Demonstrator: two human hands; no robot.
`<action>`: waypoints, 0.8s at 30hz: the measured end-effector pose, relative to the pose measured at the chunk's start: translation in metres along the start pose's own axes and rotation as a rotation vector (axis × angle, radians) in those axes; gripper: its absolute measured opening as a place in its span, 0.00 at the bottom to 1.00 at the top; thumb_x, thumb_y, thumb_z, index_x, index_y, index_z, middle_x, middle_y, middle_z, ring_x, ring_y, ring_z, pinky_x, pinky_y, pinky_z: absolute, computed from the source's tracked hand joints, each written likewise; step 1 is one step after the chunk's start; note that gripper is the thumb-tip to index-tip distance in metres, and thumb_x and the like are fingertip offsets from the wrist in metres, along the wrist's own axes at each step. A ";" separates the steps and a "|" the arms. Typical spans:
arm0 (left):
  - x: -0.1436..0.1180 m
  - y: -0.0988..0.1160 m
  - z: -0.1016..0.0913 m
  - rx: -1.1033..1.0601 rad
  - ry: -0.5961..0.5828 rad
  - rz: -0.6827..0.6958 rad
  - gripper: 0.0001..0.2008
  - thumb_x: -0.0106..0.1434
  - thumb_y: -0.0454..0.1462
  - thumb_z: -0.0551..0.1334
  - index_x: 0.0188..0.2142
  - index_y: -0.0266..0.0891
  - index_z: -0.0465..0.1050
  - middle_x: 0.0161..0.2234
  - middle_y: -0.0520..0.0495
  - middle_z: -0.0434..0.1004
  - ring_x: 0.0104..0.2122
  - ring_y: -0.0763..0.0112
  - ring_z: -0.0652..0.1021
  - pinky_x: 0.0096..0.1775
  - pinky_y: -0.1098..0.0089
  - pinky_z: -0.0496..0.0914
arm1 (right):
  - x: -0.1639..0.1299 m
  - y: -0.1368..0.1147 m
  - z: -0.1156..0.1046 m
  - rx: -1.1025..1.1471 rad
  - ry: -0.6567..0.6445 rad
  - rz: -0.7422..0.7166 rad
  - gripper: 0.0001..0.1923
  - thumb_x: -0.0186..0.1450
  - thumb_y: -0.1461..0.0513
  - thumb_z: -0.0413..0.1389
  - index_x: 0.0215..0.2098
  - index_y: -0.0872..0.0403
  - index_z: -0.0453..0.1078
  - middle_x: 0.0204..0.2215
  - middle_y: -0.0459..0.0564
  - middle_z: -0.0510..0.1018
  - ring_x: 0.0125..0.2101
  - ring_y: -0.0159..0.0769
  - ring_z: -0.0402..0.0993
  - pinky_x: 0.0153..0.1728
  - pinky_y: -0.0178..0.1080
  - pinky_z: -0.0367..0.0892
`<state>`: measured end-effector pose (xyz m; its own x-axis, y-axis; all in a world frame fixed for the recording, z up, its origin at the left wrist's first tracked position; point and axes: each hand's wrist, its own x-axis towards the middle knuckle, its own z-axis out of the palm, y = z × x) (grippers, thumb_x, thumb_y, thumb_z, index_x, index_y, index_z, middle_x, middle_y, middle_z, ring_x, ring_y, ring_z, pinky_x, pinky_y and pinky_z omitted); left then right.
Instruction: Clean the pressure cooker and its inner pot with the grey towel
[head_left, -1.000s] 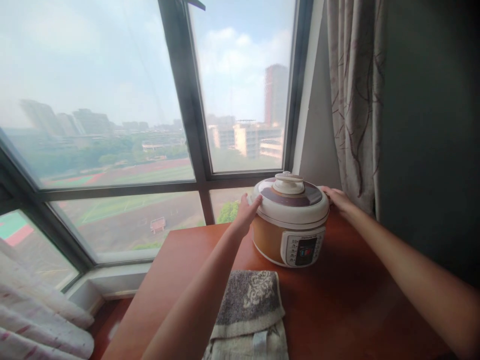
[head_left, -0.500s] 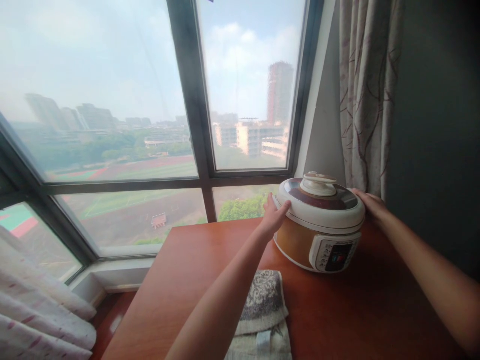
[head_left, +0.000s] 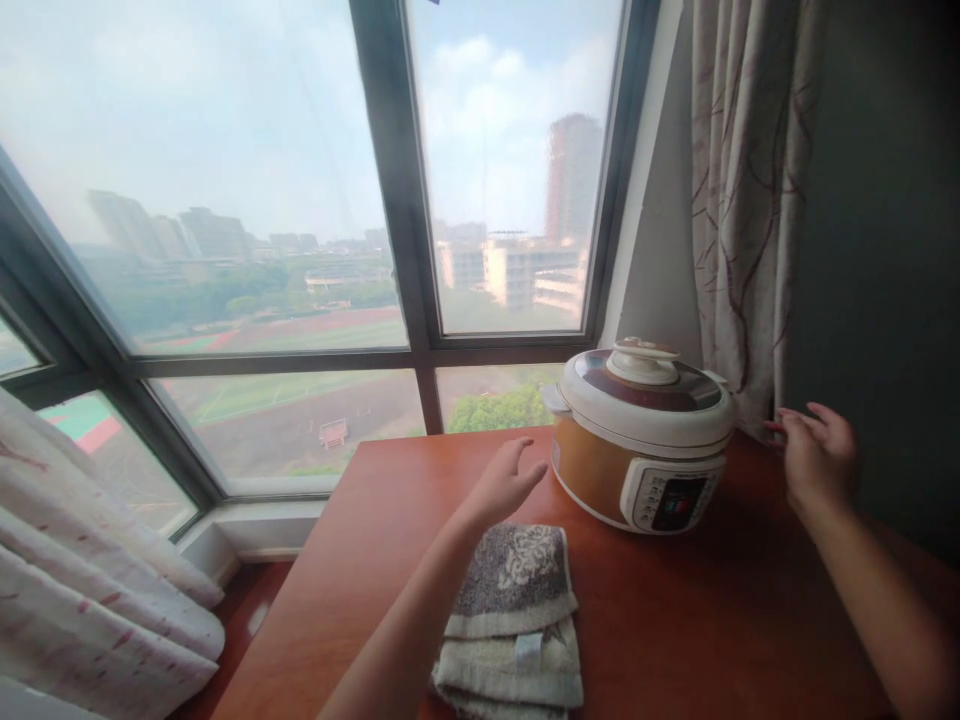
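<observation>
An electric pressure cooker (head_left: 592, 475), white and gold-brown with a control panel on its front, stands upright on the table with its lid on. My left hand (head_left: 504, 482) is just left of the cooker, apart from it, fingers spread and holding nothing. To the cooker's right, my right hand (head_left: 821, 455) is raised clear of it, its fingers apart and nothing in them. A folded grey and cream towel (head_left: 517, 605) lies in front of the cooker, partly behind my left forearm.
The red-brown wooden table (head_left: 675, 620) reaches the windows (head_left: 495, 170) at its far side. A patterned curtain (head_left: 750, 200) hangs behind the cooker at the right, another curtain (head_left: 90, 570) at the lower left. A dark wall (head_left: 885, 250) stands at the right.
Both hands have let go of the cooker's sides. The left hand has drawn back to the left and down, the right hand outward to the right. The cooker stays on the table.
</observation>
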<state>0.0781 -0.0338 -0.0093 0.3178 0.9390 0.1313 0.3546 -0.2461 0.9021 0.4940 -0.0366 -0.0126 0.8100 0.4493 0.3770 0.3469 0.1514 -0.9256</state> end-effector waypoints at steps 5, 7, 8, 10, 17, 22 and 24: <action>-0.076 -0.017 -0.007 0.325 -0.042 0.141 0.23 0.66 0.46 0.59 0.59 0.46 0.70 0.63 0.40 0.66 0.63 0.51 0.66 0.63 0.52 0.60 | -0.101 -0.001 -0.023 0.165 0.000 -0.174 0.22 0.60 0.55 0.56 0.54 0.44 0.68 0.51 0.60 0.77 0.49 0.50 0.77 0.42 0.51 0.76; -0.104 -0.025 -0.001 0.429 -0.097 0.130 0.23 0.66 0.45 0.59 0.59 0.47 0.70 0.65 0.40 0.64 0.65 0.51 0.63 0.65 0.50 0.56 | -0.149 -0.001 -0.025 0.167 -0.139 -0.116 0.19 0.62 0.53 0.55 0.51 0.42 0.69 0.48 0.57 0.78 0.48 0.51 0.77 0.44 0.53 0.76; -0.116 -0.029 0.002 0.471 -0.139 0.117 0.24 0.65 0.45 0.59 0.60 0.48 0.70 0.66 0.41 0.62 0.66 0.50 0.60 0.66 0.49 0.54 | -0.172 -0.001 -0.026 0.143 -0.248 -0.093 0.18 0.63 0.53 0.55 0.51 0.42 0.70 0.47 0.56 0.78 0.47 0.51 0.77 0.45 0.53 0.76; -0.138 -0.035 0.006 0.534 -0.228 0.096 0.26 0.65 0.46 0.60 0.62 0.51 0.67 0.68 0.43 0.58 0.68 0.49 0.56 0.67 0.46 0.49 | -0.215 0.002 -0.023 0.094 -0.457 -0.070 0.16 0.64 0.53 0.55 0.50 0.44 0.71 0.45 0.55 0.79 0.46 0.50 0.78 0.47 0.53 0.75; -0.171 -0.042 0.024 0.691 -0.317 0.083 0.40 0.61 0.55 0.61 0.70 0.54 0.52 0.72 0.44 0.40 0.70 0.40 0.45 0.66 0.38 0.40 | -0.315 0.007 -0.004 -0.034 -0.857 -0.373 0.20 0.64 0.61 0.53 0.53 0.43 0.73 0.55 0.50 0.77 0.56 0.49 0.72 0.57 0.55 0.69; -0.162 -0.052 0.052 0.840 -0.133 0.093 0.35 0.67 0.48 0.56 0.71 0.51 0.49 0.72 0.44 0.44 0.70 0.44 0.47 0.66 0.40 0.44 | -0.334 0.011 0.017 -0.204 -0.912 -0.542 0.24 0.63 0.68 0.49 0.55 0.51 0.75 0.60 0.52 0.73 0.61 0.48 0.66 0.62 0.54 0.64; -0.153 -0.056 0.062 0.893 -0.062 0.096 0.34 0.67 0.46 0.56 0.70 0.50 0.51 0.72 0.43 0.47 0.70 0.45 0.49 0.66 0.40 0.46 | -0.330 0.016 0.027 -0.254 -0.899 -0.568 0.26 0.63 0.70 0.48 0.57 0.55 0.73 0.59 0.55 0.73 0.61 0.48 0.67 0.62 0.53 0.64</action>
<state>0.0641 -0.1786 -0.1052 0.4187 0.8966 0.1439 0.8674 -0.4418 0.2291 0.2193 -0.1593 -0.1530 -0.1050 0.8657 0.4895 0.7320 0.4005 -0.5512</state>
